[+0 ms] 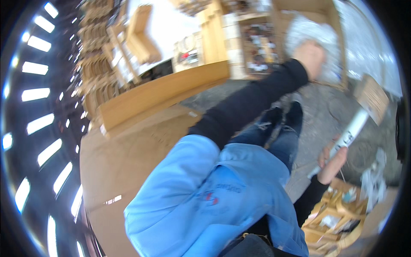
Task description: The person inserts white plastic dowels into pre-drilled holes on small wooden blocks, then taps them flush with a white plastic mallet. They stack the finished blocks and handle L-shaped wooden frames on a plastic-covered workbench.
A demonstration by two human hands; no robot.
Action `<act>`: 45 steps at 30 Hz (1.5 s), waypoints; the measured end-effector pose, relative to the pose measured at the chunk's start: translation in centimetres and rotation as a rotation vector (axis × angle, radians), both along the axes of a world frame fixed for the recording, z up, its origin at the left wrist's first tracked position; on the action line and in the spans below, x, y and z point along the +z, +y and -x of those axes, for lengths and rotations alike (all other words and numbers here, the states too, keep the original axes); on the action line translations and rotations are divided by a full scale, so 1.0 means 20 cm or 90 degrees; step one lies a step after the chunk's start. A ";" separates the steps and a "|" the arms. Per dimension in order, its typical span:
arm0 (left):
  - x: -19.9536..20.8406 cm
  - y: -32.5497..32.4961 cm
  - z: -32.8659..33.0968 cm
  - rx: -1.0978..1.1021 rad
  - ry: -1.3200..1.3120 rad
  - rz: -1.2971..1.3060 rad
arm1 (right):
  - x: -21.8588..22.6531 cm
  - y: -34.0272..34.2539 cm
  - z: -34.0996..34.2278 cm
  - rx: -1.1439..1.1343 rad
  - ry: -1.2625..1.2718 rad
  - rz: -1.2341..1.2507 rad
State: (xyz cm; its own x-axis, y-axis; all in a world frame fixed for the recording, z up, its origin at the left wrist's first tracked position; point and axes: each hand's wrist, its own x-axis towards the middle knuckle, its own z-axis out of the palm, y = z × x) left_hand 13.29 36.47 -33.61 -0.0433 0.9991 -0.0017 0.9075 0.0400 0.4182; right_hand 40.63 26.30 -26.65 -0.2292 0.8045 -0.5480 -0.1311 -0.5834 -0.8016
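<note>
My left hand (310, 59), blurred by motion, reaches over a box (342, 55) holding clear plastic bagging (302, 31). Its fingers look curled in, but the blur hides whether anything is in them. Low on the right, my right hand (333, 162) is closed round the pale handle of a mallet-like tool (354, 125). The handle has dark marks on it. A tan block forms the tool's head, tilted up and away from me toward the right.
A long wooden board (167, 94) lies across a brown cardboard surface (128, 167) at left. A tray of small parts (260, 47) stands beside the box. Stacked curved wooden pieces (92, 68) are far left. Wooden frames (334, 218) fill the lower right, near crumpled clear plastic (373, 182).
</note>
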 end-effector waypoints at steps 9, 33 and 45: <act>0.25 -0.02 -0.06 -0.037 0.205 0.077 | 0.07 0.00 -0.11 -0.022 -0.047 -0.048; 1.57 -0.76 0.09 -0.026 -0.414 -0.466 | 1.20 0.05 0.51 0.216 0.194 -0.300; 1.86 -1.66 0.27 0.159 -0.053 -0.562 | 1.51 -0.34 1.04 0.619 0.252 -0.388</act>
